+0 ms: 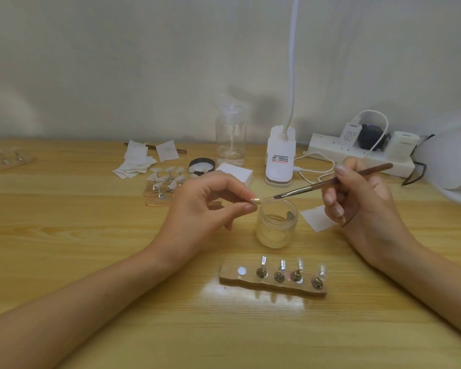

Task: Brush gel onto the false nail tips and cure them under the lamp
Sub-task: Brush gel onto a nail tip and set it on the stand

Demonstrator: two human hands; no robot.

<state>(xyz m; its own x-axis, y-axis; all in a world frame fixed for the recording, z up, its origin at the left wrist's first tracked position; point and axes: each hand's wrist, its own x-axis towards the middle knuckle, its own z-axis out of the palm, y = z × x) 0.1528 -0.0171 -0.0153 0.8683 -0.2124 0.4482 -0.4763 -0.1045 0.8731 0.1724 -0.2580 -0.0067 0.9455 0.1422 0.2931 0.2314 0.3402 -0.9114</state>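
Nearest you: wooden holder (272,282) carrying four nail tips (263,261). Behind it, glass jar (276,223). Your left hand (205,206) pinches one small tip (256,200) beside the jar rim; your right hand (362,203) grips the brush (330,181), bristles over the jar. White lamp (447,161) far right.

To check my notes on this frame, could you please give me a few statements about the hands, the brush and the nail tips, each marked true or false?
1. The left hand pinches a small nail tip. True.
2. Nobody holds the brush. False: the right hand grips it, with the bristles just above the jar.
3. The jar has no lid on. True.
4. The near wooden holder carries five tips. False: four stand on it, and its left spot is vacant.
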